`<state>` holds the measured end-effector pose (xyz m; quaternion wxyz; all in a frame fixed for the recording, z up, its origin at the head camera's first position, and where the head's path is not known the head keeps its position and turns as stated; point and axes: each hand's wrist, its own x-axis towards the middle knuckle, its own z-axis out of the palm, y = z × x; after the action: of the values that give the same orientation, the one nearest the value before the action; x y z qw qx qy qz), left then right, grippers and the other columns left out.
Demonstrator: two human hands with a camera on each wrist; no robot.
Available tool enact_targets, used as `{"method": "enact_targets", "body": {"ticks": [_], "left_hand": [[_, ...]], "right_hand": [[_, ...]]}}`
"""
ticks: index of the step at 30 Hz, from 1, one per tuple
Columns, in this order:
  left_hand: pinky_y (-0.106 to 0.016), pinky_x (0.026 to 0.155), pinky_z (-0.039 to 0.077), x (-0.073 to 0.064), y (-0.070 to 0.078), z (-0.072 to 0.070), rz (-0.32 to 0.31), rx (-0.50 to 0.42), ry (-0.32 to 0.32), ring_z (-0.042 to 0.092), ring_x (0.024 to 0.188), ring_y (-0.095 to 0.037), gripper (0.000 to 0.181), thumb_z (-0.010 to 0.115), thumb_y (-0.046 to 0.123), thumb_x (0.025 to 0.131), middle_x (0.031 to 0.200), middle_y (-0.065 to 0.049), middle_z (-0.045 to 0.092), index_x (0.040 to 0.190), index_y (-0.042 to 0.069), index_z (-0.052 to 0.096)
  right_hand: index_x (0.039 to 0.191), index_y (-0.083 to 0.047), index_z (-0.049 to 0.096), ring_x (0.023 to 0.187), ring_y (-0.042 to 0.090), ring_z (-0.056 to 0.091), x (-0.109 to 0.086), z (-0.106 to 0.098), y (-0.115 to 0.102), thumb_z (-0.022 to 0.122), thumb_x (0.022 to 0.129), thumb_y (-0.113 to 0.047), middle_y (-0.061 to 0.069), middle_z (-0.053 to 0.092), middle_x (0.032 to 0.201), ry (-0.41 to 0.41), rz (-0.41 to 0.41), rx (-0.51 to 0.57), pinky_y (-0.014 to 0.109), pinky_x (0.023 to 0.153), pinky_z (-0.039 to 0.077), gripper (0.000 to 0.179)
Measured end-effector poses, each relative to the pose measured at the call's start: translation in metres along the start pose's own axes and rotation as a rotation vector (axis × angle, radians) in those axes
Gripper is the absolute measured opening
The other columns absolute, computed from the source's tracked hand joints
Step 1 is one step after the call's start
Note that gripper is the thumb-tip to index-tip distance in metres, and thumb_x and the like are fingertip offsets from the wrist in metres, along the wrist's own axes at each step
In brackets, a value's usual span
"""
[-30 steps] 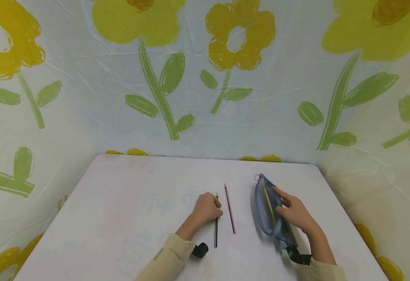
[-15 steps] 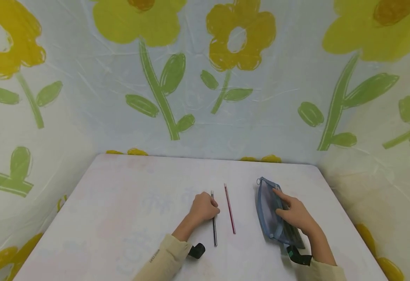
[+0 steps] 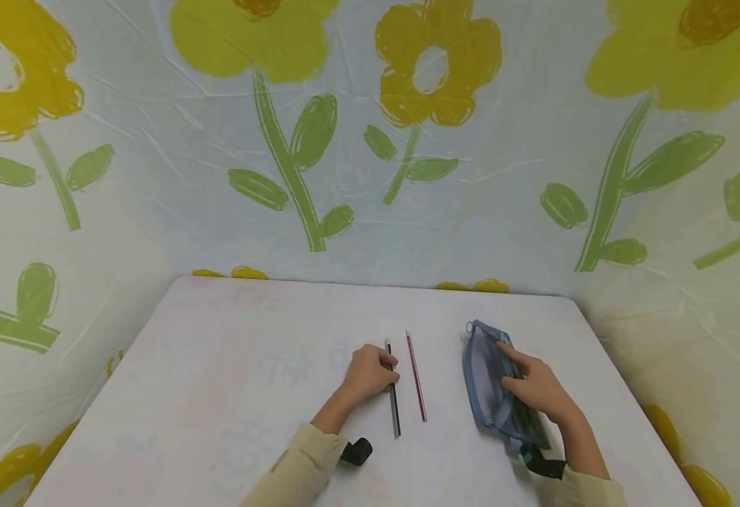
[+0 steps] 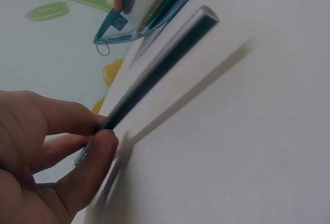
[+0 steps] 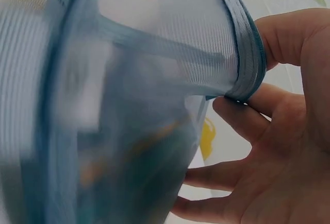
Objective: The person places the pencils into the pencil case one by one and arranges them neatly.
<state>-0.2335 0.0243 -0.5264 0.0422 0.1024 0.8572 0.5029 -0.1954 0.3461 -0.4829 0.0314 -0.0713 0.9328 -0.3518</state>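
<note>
Between thumb and fingers, my left hand (image 3: 370,373) pinches a dark pencil (image 3: 395,417). In the left wrist view this pencil (image 4: 162,69) stands clear of the white surface, its shadow beneath. A red pencil (image 3: 417,377) lies on the table just to the right. My right hand (image 3: 539,387) grips the edge of a blue mesh pencil case (image 3: 473,380), whose mouth gapes. Seen from the right wrist, thumb and fingers hold the case's zipper edge (image 5: 246,38). Blurred orange and green shapes show through the mesh; what they are, I cannot tell.
The white tabletop (image 3: 217,352) has rounded far corners. A flower-printed sheet (image 3: 370,232) hangs behind and at both sides of it. A dark wrist camera mount (image 3: 357,452) sits by the left cuff, another (image 3: 541,463) by the right.
The dark pencil's near end has swung right and up. The pencil case has tilted and shifted slightly right, and the yellow pencil inside it has gone from the head view.
</note>
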Motion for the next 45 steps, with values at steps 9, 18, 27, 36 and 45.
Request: {"method": "enact_targets", "body": {"ticks": [9, 18, 27, 36, 45], "left_hand": [[-0.023, 0.049, 0.052, 0.012, 0.026, 0.024, 0.021, -0.192, -0.031, 0.061, 0.051, -0.010, 0.020, 0.076, 0.002, 0.079, 0.075, 0.001, 0.062, 0.099, -0.003, 0.073], [-0.022, 0.051, 0.053, 0.019, 0.050, 0.057, 0.023, -0.285, -0.081, 0.064, 0.053, -0.009, 0.022, 0.077, 0.002, 0.081, 0.088, -0.005, 0.067, 0.102, -0.003, 0.073], [-0.023, 0.049, 0.052, 0.029, 0.071, 0.077, 0.045, -0.204, -0.181, 0.063, 0.050, -0.008, 0.018, 0.076, 0.003, 0.079, 0.073, 0.004, 0.069, 0.097, 0.003, 0.077], [-0.023, 0.051, 0.052, 0.046, 0.079, 0.091, -0.017, -0.160, -0.231, 0.064, 0.051, -0.010, 0.015, 0.079, 0.007, 0.079, 0.065, 0.006, 0.066, 0.094, 0.006, 0.078], [-0.021, 0.049, 0.052, 0.053, 0.078, 0.104, 0.027, -0.190, -0.182, 0.061, 0.047, -0.007, 0.016, 0.078, 0.002, 0.079, 0.063, 0.004, 0.062, 0.095, 0.004, 0.077]], "right_hand": [[0.148, -0.001, 0.037, 0.129, 0.054, 0.034, 0.001, 0.003, -0.002, 0.060, 0.086, -0.005, 0.034, 0.030, 0.147, -0.003, -0.025, 0.040, 0.064, 0.098, 0.036, 0.066], [0.147, 0.000, 0.038, 0.128, 0.054, 0.037, 0.001, 0.007, 0.000, 0.059, 0.086, -0.003, 0.031, 0.033, 0.147, -0.012, -0.054, 0.044, 0.064, 0.099, 0.036, 0.066], [0.148, -0.002, 0.038, 0.124, 0.056, 0.040, -0.003, 0.004, -0.001, 0.061, 0.087, -0.004, 0.031, 0.032, 0.148, -0.019, -0.016, 0.040, 0.065, 0.095, 0.039, 0.065], [0.148, -0.003, 0.038, 0.126, 0.054, 0.039, -0.002, 0.004, -0.002, 0.060, 0.087, -0.003, 0.029, 0.033, 0.148, -0.027, -0.023, 0.051, 0.065, 0.096, 0.038, 0.066], [0.149, -0.003, 0.036, 0.129, 0.054, 0.036, -0.005, -0.001, -0.004, 0.061, 0.086, -0.001, 0.028, 0.032, 0.150, -0.038, -0.044, 0.094, 0.066, 0.098, 0.036, 0.068]]}}
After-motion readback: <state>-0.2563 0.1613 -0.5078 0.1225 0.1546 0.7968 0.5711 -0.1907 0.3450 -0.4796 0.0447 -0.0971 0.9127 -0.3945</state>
